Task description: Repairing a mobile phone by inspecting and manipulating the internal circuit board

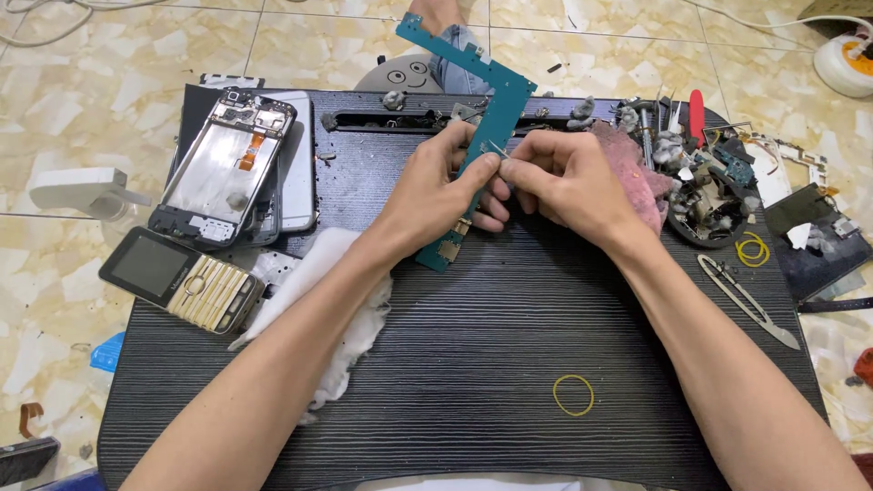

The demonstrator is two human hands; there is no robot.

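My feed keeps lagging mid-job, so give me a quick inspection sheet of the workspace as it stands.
Surface: black wood-grain lap desk on a marble tile floor.
Job's things: teal circuit board, held tilted; thin metal tool at its edge.
Clutter: opened phone frame, keypad phone, white cotton wad, pink cloth, thread snips, yellow rubber band, parts dish.
Grippers: left hand holds the board; right hand pinches the tool.
Cables: white cord, top left.
Surroundings: white power reel.

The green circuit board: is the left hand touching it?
Touching. The head view shows the left hand wrapped around the green circuit board, thumb pressed on its face, holding it tilted above the black table.
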